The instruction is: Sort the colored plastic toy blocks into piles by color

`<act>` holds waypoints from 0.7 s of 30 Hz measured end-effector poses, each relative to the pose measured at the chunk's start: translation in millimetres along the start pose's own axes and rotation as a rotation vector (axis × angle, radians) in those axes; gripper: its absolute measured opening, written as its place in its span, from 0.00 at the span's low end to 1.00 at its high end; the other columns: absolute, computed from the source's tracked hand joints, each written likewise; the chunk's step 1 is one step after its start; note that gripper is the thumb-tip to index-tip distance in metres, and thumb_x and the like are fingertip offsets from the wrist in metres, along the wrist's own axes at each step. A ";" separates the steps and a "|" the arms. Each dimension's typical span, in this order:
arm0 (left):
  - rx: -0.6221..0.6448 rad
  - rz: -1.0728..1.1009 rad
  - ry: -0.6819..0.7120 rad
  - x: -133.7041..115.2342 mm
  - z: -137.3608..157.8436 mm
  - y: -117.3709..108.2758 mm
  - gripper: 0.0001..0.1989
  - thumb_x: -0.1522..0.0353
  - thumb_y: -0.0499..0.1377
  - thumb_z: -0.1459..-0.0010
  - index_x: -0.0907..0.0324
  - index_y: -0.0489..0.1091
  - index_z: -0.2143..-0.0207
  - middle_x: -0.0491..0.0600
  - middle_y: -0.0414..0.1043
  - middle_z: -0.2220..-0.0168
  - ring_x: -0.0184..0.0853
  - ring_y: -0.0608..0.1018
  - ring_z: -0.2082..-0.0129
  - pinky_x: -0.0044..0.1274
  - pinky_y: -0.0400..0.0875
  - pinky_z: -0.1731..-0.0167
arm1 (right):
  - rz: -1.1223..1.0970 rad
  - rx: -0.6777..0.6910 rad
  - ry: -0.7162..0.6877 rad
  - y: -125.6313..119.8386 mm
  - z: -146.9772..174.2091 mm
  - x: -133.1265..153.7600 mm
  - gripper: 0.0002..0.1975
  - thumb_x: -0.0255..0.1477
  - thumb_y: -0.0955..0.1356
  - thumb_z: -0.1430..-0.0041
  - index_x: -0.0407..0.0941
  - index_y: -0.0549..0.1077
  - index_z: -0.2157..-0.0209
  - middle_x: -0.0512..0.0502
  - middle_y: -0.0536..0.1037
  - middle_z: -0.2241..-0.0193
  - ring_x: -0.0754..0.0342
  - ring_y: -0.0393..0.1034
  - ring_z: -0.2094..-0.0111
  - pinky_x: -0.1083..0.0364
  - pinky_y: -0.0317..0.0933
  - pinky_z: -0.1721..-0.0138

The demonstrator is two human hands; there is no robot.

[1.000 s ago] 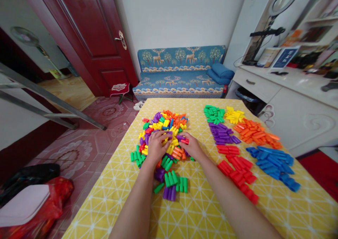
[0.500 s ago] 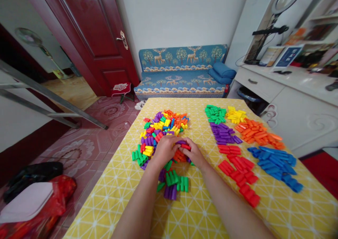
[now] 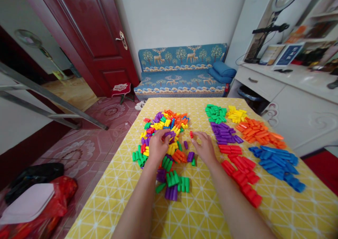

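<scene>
Over the mixed pile of plastic toy building blocks (image 3: 173, 149), my left hand (image 3: 157, 147) is closed, thumb and fingers around a purple block (image 3: 170, 134). My right hand (image 3: 204, 148) pinches a small red block (image 3: 191, 134) between thumb and fingertips, just right of the pile. A short purple block (image 3: 186, 145) lies on the cloth between my hands. Below it are another purple block (image 3: 190, 157) and an orange cluster (image 3: 179, 156). Green blocks (image 3: 173, 178) lie nearer to me, between my forearms.
Sorted groups lie on the right of the yellow tablecloth (image 3: 200, 210): green (image 3: 216, 113), yellow (image 3: 237, 114), purple (image 3: 224, 133), orange (image 3: 260, 132), red (image 3: 243, 170) and blue (image 3: 277, 165). A blue sofa (image 3: 182, 78) stands beyond the table, and a white cabinet (image 3: 298, 108) at right.
My hands have moved apart. The right has drawn away to the right with a red block, while the left has stayed over the pile with a purple one. A short purple block now shows between them.
</scene>
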State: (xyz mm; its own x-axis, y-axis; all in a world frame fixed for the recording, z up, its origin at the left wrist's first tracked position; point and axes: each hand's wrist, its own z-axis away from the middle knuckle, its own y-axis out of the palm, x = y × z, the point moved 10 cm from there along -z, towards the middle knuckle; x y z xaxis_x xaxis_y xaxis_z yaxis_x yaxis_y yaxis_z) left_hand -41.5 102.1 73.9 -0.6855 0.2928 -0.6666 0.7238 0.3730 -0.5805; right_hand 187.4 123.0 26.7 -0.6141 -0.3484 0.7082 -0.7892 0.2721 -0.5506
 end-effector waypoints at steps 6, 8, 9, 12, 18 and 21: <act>0.029 0.041 -0.005 0.2 0.3 7.0 0.11 0.69 0.59 0.42 0.58 0.76 0.58 0.52 0.79 0.59 0.39 0.79 0.62 0.30 0.74 0.62 | 0.227 0.544 0.163 4.2 11.4 1.5 0.15 0.42 0.75 0.57 0.50 0.79 0.67 0.49 0.79 0.74 0.52 0.70 0.74 0.57 0.55 0.75; 0.040 0.071 -0.002 -1.5 0.6 8.8 0.10 0.69 0.59 0.43 0.58 0.76 0.58 0.52 0.79 0.60 0.38 0.79 0.64 0.29 0.75 0.64 | 0.214 0.595 0.132 8.6 17.3 12.2 0.15 0.39 0.76 0.59 0.52 0.79 0.67 0.51 0.78 0.75 0.54 0.69 0.76 0.58 0.51 0.76; 0.053 0.090 -0.003 -2.5 0.8 10.2 0.11 0.69 0.59 0.42 0.58 0.76 0.58 0.51 0.79 0.60 0.37 0.79 0.65 0.28 0.75 0.65 | 0.195 0.605 0.108 12.4 19.5 17.8 0.14 0.36 0.77 0.60 0.52 0.78 0.68 0.52 0.78 0.76 0.55 0.68 0.76 0.58 0.50 0.76; 0.107 0.138 -0.003 -5.9 1.8 15.8 0.12 0.71 0.58 0.42 0.59 0.76 0.56 0.52 0.79 0.60 0.37 0.79 0.66 0.28 0.75 0.64 | 0.154 0.568 0.074 22.7 20.2 26.6 0.09 0.27 0.75 0.62 0.50 0.76 0.74 0.53 0.76 0.77 0.56 0.67 0.77 0.59 0.49 0.76; 0.191 0.468 -0.116 -5.6 5.2 31.3 0.13 0.66 0.61 0.44 0.60 0.74 0.57 0.52 0.80 0.62 0.38 0.80 0.65 0.29 0.75 0.62 | -0.349 0.271 0.203 19.7 5.9 36.4 0.11 0.27 0.69 0.52 0.48 0.74 0.64 0.51 0.75 0.73 0.54 0.70 0.73 0.57 0.61 0.73; 0.239 0.797 -0.230 -7.9 8.3 40.4 0.18 0.60 0.65 0.48 0.61 0.72 0.59 0.52 0.80 0.62 0.37 0.81 0.64 0.28 0.76 0.62 | -0.736 0.341 0.305 32.8 11.7 54.4 0.18 0.33 0.71 0.51 0.48 0.71 0.57 0.51 0.75 0.70 0.57 0.68 0.76 0.57 0.64 0.77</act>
State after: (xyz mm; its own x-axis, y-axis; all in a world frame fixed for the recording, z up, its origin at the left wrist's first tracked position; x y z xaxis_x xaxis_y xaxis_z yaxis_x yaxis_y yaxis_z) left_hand -6.2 107.5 51.8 0.0480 0.1936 -0.9799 0.9969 -0.0704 0.0350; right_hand 128.1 102.5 42.0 0.0416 -0.0614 0.9972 -0.9731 -0.2288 0.0265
